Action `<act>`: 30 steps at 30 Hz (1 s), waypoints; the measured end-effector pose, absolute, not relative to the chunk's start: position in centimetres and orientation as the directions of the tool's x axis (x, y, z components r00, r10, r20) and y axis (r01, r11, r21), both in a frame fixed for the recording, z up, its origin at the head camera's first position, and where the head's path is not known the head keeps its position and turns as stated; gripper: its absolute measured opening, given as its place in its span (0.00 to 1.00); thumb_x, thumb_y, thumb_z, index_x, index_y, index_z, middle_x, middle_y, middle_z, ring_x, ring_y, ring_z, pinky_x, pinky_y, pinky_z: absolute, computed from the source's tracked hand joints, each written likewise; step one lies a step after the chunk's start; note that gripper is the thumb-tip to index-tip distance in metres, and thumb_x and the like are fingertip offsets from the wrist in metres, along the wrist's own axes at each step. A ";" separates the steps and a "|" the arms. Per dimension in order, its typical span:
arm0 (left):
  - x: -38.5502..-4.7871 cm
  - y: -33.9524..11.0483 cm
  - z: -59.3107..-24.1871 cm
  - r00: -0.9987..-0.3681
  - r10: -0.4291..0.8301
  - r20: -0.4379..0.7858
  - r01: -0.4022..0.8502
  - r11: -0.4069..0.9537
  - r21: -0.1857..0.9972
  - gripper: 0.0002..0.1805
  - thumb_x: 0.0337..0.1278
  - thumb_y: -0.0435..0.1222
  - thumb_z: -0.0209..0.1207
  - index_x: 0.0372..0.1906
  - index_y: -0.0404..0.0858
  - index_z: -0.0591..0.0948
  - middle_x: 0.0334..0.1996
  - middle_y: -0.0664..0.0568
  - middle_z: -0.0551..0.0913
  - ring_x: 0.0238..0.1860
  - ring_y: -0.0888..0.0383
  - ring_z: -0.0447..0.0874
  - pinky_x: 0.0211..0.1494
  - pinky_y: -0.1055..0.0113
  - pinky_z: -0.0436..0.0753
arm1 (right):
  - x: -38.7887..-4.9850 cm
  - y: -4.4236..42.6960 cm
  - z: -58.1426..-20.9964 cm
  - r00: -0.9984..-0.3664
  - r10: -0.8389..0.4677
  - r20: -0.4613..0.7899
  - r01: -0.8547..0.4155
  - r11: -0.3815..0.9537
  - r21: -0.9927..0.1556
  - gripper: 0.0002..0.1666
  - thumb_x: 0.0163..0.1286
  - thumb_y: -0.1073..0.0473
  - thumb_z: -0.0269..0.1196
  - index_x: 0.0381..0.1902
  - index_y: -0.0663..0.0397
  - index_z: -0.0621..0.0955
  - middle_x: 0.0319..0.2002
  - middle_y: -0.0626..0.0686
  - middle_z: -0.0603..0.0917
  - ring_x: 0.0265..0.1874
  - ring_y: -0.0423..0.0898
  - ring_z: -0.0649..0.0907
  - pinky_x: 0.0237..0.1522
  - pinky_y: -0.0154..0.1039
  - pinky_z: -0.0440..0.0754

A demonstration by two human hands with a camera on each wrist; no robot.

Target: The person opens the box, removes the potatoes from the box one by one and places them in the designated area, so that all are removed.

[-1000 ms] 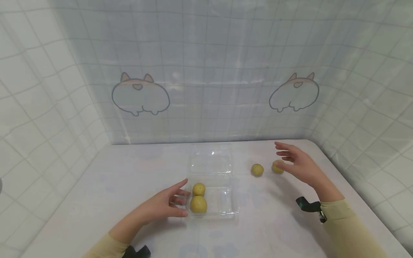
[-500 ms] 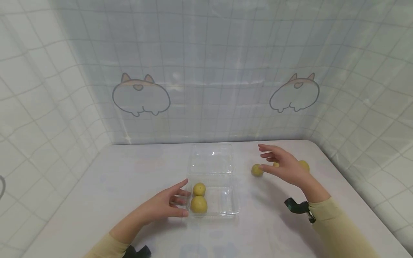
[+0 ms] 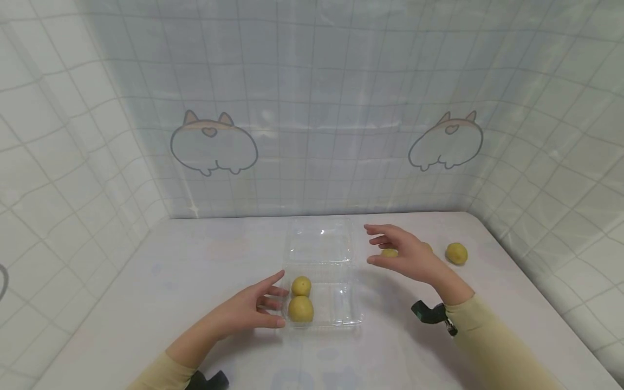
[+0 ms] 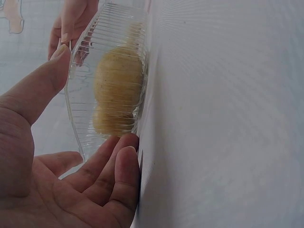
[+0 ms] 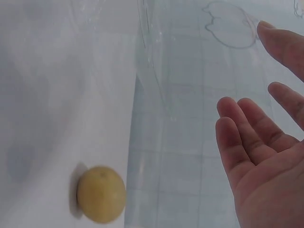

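Observation:
A clear plastic clamshell box lies with its lid folded back in the head view. Two round yellow fruits sit one behind the other along its left side. My left hand rests relaxed fingers against the box's left wall; in the left wrist view, the thumb touches its rim. Nothing is in my right hand, raised over the table right of the box with its fingers apart. It partly hides two more yellow fruits, one of them a fruit below its fingers.
Farther right on the white table lies another yellow fruit. Behind the table hangs a grid-patterned curtain with printed animal outlines, and similar sheets stand at both sides.
My right hand has moved left from above the right-hand fruits toward the box, uncovering the rightmost fruit. The left hand and the box have stayed in place.

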State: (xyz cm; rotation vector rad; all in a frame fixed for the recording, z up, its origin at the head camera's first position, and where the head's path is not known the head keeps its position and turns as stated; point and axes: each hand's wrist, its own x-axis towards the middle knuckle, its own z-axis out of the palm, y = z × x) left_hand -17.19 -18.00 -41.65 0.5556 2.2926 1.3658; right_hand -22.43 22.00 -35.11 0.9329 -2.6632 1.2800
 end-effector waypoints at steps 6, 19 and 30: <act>-17.2 -18.0 -41.6 -0.835 0.530 -0.145 0.130 0.447 0.885 0.55 0.52 0.45 0.73 0.79 0.46 0.52 0.64 0.48 0.75 0.57 0.53 0.78 0.59 0.52 0.77 | -22.5 20.5 -35.5 -0.792 -0.538 0.289 -0.560 0.452 -0.695 0.40 0.61 0.48 0.73 0.69 0.44 0.72 0.66 0.46 0.74 0.56 0.46 0.80 0.60 0.46 0.76; -17.1 -18.0 -41.5 -0.836 0.528 -0.150 0.123 0.445 0.887 0.55 0.51 0.45 0.73 0.79 0.46 0.52 0.64 0.48 0.75 0.57 0.53 0.78 0.59 0.52 0.78 | -22.4 17.5 -36.0 -0.751 -0.617 0.235 -0.585 0.456 -0.671 0.40 0.62 0.44 0.71 0.70 0.40 0.71 0.63 0.42 0.75 0.56 0.42 0.80 0.59 0.44 0.77; -17.1 -18.0 -41.6 -0.839 0.524 -0.146 0.127 0.449 0.885 0.55 0.51 0.44 0.74 0.79 0.46 0.52 0.63 0.48 0.75 0.57 0.53 0.78 0.59 0.52 0.78 | -22.1 15.4 -36.6 -0.709 -0.669 0.224 -0.603 0.410 -0.684 0.39 0.62 0.45 0.72 0.69 0.40 0.72 0.60 0.42 0.76 0.55 0.42 0.81 0.58 0.39 0.76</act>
